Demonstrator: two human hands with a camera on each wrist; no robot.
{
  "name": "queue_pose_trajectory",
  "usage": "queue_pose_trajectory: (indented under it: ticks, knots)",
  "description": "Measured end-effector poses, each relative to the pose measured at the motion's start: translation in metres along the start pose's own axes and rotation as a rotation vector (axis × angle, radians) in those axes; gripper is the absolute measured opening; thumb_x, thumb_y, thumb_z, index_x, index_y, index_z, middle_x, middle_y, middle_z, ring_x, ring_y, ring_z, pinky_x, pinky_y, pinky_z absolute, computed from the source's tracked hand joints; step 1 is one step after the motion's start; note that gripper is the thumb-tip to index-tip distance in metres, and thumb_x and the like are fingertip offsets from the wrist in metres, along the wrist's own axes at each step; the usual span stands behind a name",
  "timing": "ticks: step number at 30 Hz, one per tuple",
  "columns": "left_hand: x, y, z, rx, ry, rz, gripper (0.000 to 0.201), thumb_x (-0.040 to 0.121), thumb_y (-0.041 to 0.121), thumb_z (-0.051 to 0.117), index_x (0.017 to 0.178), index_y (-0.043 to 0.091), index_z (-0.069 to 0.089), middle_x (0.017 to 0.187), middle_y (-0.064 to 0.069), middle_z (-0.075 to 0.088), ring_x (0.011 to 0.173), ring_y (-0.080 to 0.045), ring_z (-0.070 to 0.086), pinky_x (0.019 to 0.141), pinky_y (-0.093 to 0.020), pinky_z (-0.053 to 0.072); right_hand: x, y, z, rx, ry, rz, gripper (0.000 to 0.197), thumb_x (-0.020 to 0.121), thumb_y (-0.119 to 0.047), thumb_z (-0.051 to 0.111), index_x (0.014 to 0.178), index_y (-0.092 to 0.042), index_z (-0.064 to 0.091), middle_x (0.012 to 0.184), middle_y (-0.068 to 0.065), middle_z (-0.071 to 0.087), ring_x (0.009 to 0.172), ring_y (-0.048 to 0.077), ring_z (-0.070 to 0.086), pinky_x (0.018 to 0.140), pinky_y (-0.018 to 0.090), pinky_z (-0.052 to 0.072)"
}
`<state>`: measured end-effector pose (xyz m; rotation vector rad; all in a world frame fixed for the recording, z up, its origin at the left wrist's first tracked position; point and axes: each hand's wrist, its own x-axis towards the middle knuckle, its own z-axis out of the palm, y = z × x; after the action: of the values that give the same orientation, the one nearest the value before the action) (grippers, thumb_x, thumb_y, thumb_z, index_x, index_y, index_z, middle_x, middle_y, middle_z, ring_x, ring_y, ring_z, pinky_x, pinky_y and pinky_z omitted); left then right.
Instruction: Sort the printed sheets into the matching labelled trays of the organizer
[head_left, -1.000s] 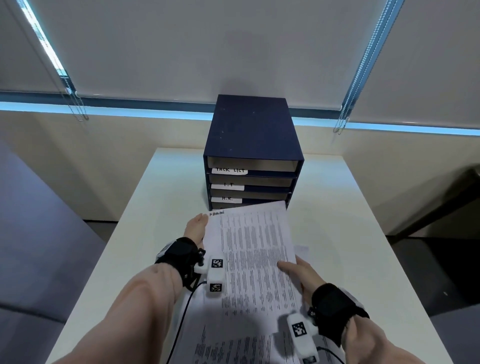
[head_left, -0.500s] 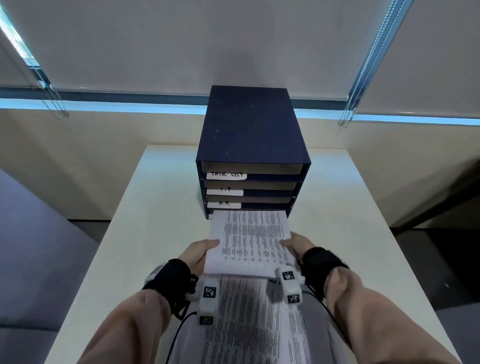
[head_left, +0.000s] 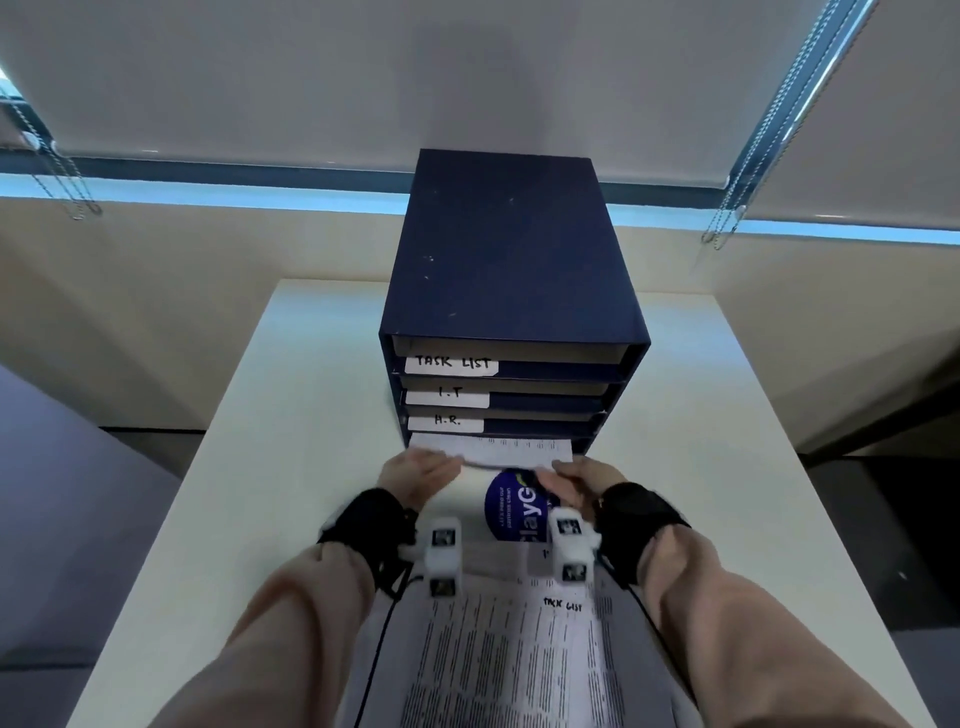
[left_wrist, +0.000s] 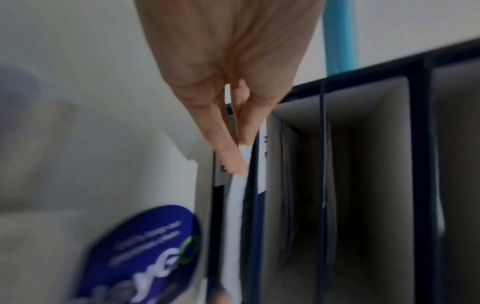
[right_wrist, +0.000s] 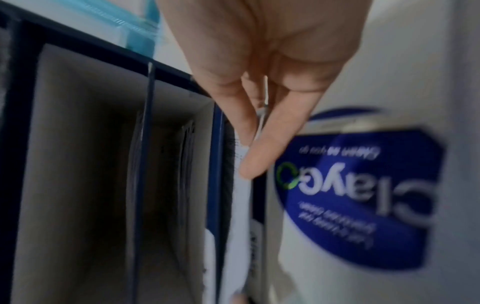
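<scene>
A printed sheet (head_left: 498, 451) is pinched at its near corners by the left hand (head_left: 415, 475) and the right hand (head_left: 582, 480), and is mostly fed into the lowest tray of the organizer (head_left: 511, 291) directly ahead of the hands, below the tray labelled H.R. (head_left: 445, 422). Buckling or a creased edge is judged likely if one corner is pushed ahead of the other, since thin paper bends easily. Misfiling cannot be ruled out, as the lowest tray's label is hidden.
</scene>
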<state>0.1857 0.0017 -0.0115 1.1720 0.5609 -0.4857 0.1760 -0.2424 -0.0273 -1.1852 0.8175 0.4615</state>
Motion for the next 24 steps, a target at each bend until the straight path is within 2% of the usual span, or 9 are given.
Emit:
queue_pose_trajectory:
  ticks: [3,5,7,10,12,15,17,21,24]
  knots:
    - [0.001,0.016,0.005,0.138,-0.195,0.006,0.027,0.097,0.005,0.042,0.07,0.011,0.041,0.05,0.006,0.048,0.047,-0.01,0.044,0.049,-0.019,0.039,0.003,-0.012,0.026,0.067,0.018,-0.048,0.044,0.095,0.005,0.043,0.138,0.006,0.036,0.141,0.025,0.044,0.109,0.03,0.063,0.082,0.028,0.056]
    - [-0.008,0.018,0.005,0.328,-0.099,0.068,0.019,0.095,0.01,0.047,0.077,0.013,0.049,0.057,0.003,0.05,0.059,-0.016,0.042,0.056,-0.024,0.033,-0.006,-0.011,0.031,0.082,0.017,-0.068,0.045,0.094,0.005,0.044,0.139,0.007,0.036,0.139,0.024,0.047,0.123,0.033,0.054,0.094,0.032,0.052]
    - [-0.024,0.012,0.001,0.462,0.028,0.24,0.007,0.093,0.009,0.054,0.098,0.01,0.059,0.078,-0.007,0.062,0.075,-0.02,0.055,0.06,-0.019,0.043,-0.029,-0.009,0.025,0.124,-0.038,-0.11,0.038,0.095,0.005,0.043,0.133,0.009,0.042,0.116,0.024,0.059,0.106,0.031,0.062,0.081,0.027,0.057]
    - [-0.059,-0.008,-0.011,0.663,-0.056,0.469,0.007,0.089,0.012,0.062,0.09,0.006,0.065,0.08,-0.011,0.069,0.072,-0.017,0.063,0.062,-0.014,0.049,-0.07,0.002,0.005,0.137,-0.159,-0.177,0.027,0.098,-0.001,0.042,0.122,0.005,0.054,0.109,0.025,0.065,0.096,0.029,0.067,0.077,0.029,0.06]
    - [-0.076,-0.026,-0.029,1.047,-0.115,0.549,0.012,0.085,0.027,0.066,0.087,0.015,0.065,0.082,0.001,0.068,0.074,-0.009,0.06,0.069,-0.018,0.046,-0.095,0.015,-0.011,0.109,-0.167,-0.198,0.023,0.098,-0.006,0.045,0.114,0.0,0.06,0.105,0.023,0.067,0.091,0.03,0.068,0.076,0.034,0.061]
    - [-0.085,-0.047,-0.053,1.737,-0.111,0.597,0.035,0.082,0.048,0.059,0.11,0.027,0.057,0.105,0.007,0.055,0.1,-0.013,0.049,0.086,-0.029,0.042,-0.119,0.045,-0.036,-0.023,-0.132,-0.205,0.02,0.096,-0.008,0.05,0.109,0.002,0.062,0.095,0.022,0.067,0.081,0.033,0.064,0.078,0.045,0.058]
    - [-0.09,-0.055,-0.06,1.913,-0.099,0.547,0.045,0.084,0.047,0.056,0.124,0.025,0.048,0.117,0.002,0.051,0.113,-0.019,0.046,0.093,-0.033,0.039,-0.128,0.068,-0.047,-0.122,-0.072,-0.191,0.018,0.095,-0.003,0.05,0.106,0.005,0.062,0.085,0.02,0.064,0.069,0.028,0.061,0.066,0.036,0.056]
    - [-0.104,-0.058,-0.056,1.757,-0.052,0.636,0.027,0.09,0.03,0.056,0.113,0.016,0.058,0.104,0.0,0.057,0.104,-0.021,0.051,0.085,-0.029,0.038,-0.14,0.101,-0.056,-0.271,0.038,-0.208,0.022,0.088,0.01,0.054,0.108,0.004,0.06,0.079,0.015,0.055,0.053,0.019,0.047,0.046,0.018,0.038]
    - [-0.119,-0.053,-0.053,1.162,-0.099,0.542,0.021,0.088,0.025,0.063,0.098,0.008,0.062,0.083,0.007,0.059,0.079,-0.011,0.055,0.073,-0.023,0.041,-0.152,0.106,-0.054,-0.23,0.054,-0.248,0.041,0.082,0.016,0.06,0.118,0.0,0.051,0.099,0.011,0.045,0.063,0.019,0.047,0.042,0.011,0.042]
